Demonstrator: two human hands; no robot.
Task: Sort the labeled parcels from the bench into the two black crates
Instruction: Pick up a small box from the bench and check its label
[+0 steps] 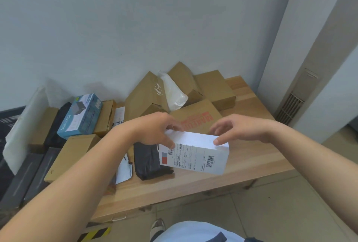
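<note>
A white box (195, 154) with a shipping label and barcodes on its near face is held above the wooden bench (242, 166). My left hand (157, 127) grips its left end, thumb on the label side. My right hand (238, 128) holds its right top edge with thumb and fingertips. Part of a black crate (7, 117) shows at the far left edge, mostly hidden by a white bag.
Brown cardboard boxes (147, 94) pile against the wall, one with red print (195, 119). A blue box (81, 116), a black wrapped parcel (149, 160), a flat brown box (71, 156) and dark long boxes (21, 179) lie left. Tiled floor lies below the bench.
</note>
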